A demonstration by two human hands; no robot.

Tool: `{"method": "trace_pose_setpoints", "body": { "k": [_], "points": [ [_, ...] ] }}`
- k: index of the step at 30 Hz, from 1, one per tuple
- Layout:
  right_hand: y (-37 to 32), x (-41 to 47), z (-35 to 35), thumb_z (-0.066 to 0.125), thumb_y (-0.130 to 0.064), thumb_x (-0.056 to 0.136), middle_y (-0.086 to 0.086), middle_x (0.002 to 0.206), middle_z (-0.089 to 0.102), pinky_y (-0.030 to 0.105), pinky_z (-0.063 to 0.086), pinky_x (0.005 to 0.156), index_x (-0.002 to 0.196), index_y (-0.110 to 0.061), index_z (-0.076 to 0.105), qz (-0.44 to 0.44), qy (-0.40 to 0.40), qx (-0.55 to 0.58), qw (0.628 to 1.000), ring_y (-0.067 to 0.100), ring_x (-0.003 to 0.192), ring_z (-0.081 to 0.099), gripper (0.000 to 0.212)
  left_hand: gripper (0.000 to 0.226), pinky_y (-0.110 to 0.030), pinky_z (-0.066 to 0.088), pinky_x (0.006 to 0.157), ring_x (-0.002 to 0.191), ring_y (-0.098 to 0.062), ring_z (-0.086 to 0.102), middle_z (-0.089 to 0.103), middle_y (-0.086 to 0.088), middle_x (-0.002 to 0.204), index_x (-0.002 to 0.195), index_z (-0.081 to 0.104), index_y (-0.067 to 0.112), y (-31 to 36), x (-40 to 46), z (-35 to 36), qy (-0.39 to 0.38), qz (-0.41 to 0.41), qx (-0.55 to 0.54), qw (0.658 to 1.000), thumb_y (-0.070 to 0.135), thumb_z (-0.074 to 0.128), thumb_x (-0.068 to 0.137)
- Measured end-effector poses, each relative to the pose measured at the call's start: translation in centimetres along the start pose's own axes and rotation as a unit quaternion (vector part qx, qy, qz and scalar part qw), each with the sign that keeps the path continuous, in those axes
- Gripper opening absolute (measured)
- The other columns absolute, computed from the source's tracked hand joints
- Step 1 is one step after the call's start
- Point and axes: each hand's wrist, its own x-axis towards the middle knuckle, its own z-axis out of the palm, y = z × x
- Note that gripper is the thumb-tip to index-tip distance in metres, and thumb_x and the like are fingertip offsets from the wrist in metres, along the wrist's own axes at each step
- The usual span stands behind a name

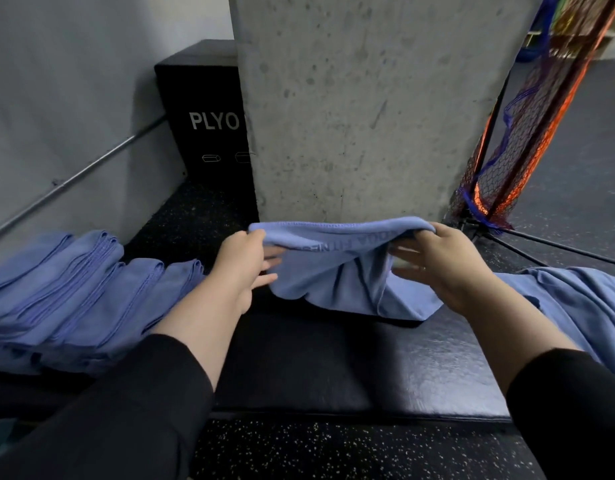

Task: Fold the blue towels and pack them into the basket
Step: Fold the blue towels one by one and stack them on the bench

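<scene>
Presently, two bare hands are at work over one black padded bench (333, 368), each arm in a black sleeve. One blue towel (337, 271) is held up between them, just in front of a concrete pillar (351, 109); its top hem is stretched level from hand to hand, its lower part sags and its bottom edge rests on the bench. Reversed lettering runs along the fabric below the hem. The left hand (245, 261) pinches the towel's left corner, thumb on top, the remaining fingers extended beneath the cloth. The right hand (434, 265) pinches the right corner in the same manner, thumb over the hem, fingers spread under it; a ring shows on one finger. To the left, folded blue towels (67, 296) lie overlapped in a row on the bench; four separate folded bundles can be made out, though the exact number of towels within them cannot be told. To the right, one heap of unfolded blue cloth (583, 306) lies on the bench, just beside the right forearm; how many towels it holds cannot be told. Behind the pillar stands one black box (202, 109) lettered PLYO. One orange and blue net (527, 133) on a dark frame stands at the right. No basket is in view.
</scene>
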Motion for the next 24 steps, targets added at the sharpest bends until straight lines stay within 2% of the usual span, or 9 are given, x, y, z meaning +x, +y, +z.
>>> {"method": "trace_pose_setpoints", "body": {
  "k": [3, 5, 7, 9, 11, 14, 19, 23, 24],
  "points": [
    [0.2, 0.4, 1.0, 0.048, -0.014, 0.099, 0.005, 0.108, 0.075, 0.053, 0.057, 0.093, 0.109, -0.014, 0.071, -0.020, -0.021, 0.024, 0.999, 0.020, 0.105, 0.071, 0.025, 0.019, -0.051, 0.052, 0.100, 0.105, -0.018, 0.065, 0.068, -0.004, 0.114, 0.112, 0.060, 0.022, 0.3, 0.5, 1.3, -0.012, -0.008, -0.082, 0.997, 0.022, 0.042, 0.104],
    [-0.1, 0.5, 1.4, 0.051, -0.020, 0.098, -0.002, 0.109, 0.074, 0.055, 0.055, 0.095, 0.110, -0.021, 0.072, -0.078, 0.012, 0.042, 0.996, 0.016, 0.105, 0.069, 0.024, 0.020, -0.053, 0.047, 0.103, 0.104, -0.012, 0.065, 0.067, 0.000, 0.115, 0.105, 0.061, 0.025, 1.0, 0.5, 2.1, -0.011, 0.024, -0.121, 0.992, 0.020, 0.042, 0.104],
    [-0.7, 0.7, 1.4, 0.050, -0.026, 0.102, -0.014, 0.120, 0.069, 0.043, 0.052, 0.104, 0.119, -0.034, 0.068, -0.142, 0.048, 0.066, 0.987, 0.002, 0.115, 0.063, 0.026, 0.023, -0.051, 0.048, 0.103, 0.113, -0.010, 0.062, 0.066, 0.001, 0.123, 0.112, 0.063, 0.025, 2.0, 0.7, 2.5, -0.004, 0.086, -0.166, 0.982, 0.022, 0.041, 0.105],
    [-0.9, 0.7, 1.0, 0.049, -0.037, 0.099, -0.023, 0.129, 0.063, 0.041, 0.045, 0.110, 0.127, -0.043, 0.063, -0.161, 0.057, 0.037, 0.985, -0.005, 0.124, 0.055, 0.031, 0.025, -0.044, 0.049, 0.100, 0.120, -0.008, 0.059, 0.065, 0.002, 0.130, 0.120, 0.063, 0.023, 2.8, 0.6, 2.3, 0.002, 0.140, -0.189, 0.972, 0.024, 0.041, 0.106],
    [-0.5, 0.7, 0.6, 0.046, -0.031, 0.102, -0.027, 0.128, 0.061, 0.040, 0.047, 0.109, 0.138, -0.036, 0.057, -0.134, 0.051, 0.039, 0.989, -0.010, 0.119, 0.055, 0.037, 0.025, -0.043, 0.048, 0.102, 0.121, -0.008, 0.060, 0.067, 0.003, 0.129, 0.116, 0.064, 0.022, 2.9, 0.6, 1.9, 0.003, 0.162, -0.180, 0.970, 0.023, 0.042, 0.106],
    [-0.3, 0.5, 0.1, 0.042, -0.018, 0.105, -0.019, 0.138, 0.056, 0.036, 0.048, 0.108, 0.146, -0.028, 0.050, -0.128, 0.058, 0.036, 0.989, -0.006, 0.121, 0.055, 0.043, 0.022, -0.043, 0.048, 0.105, 0.116, -0.008, 0.064, 0.071, 0.005, 0.120, 0.102, 0.066, 0.024, 2.3, 0.6, 1.1, 0.010, 0.168, -0.154, 0.974, 0.022, 0.044, 0.104],
    [-0.1, 0.5, -0.8, 0.045, -0.026, 0.103, -0.038, 0.126, 0.049, 0.041, 0.046, 0.110, 0.149, -0.029, 0.046, -0.167, 0.067, -0.037, 0.983, -0.008, 0.124, 0.051, 0.046, 0.024, -0.033, 0.050, 0.095, 0.109, -0.007, 0.065, 0.072, 0.008, 0.107, 0.091, 0.064, 0.027, 2.0, 0.5, 0.5, 0.008, 0.212, -0.120, 0.970, 0.020, 0.045, 0.105],
    [-0.1, 0.2, -1.4, 0.044, -0.020, 0.106, -0.033, 0.117, 0.061, 0.044, 0.050, 0.106, 0.146, -0.030, 0.050, -0.181, 0.073, -0.023, 0.980, -0.011, 0.108, 0.060, 0.041, 0.022, -0.023, 0.050, 0.086, 0.098, 0.001, 0.064, 0.067, 0.011, 0.097, 0.089, 0.057, 0.023, 2.1, 0.1, 0.6, 0.009, 0.253, -0.064, 0.965, 0.020, 0.044, 0.107],
    [-0.1, 0.3, -1.5, 0.045, -0.022, 0.106, -0.021, 0.114, 0.068, 0.050, 0.052, 0.102, 0.138, -0.037, 0.056, -0.180, 0.079, -0.030, 0.980, -0.003, 0.103, 0.065, 0.038, 0.021, -0.023, 0.052, 0.086, 0.098, 0.001, 0.064, 0.068, 0.010, 0.099, 0.091, 0.058, 0.022, 2.1, 0.1, 0.6, 0.013, 0.254, -0.051, 0.966, 0.021, 0.043, 0.107]
  ]
}}
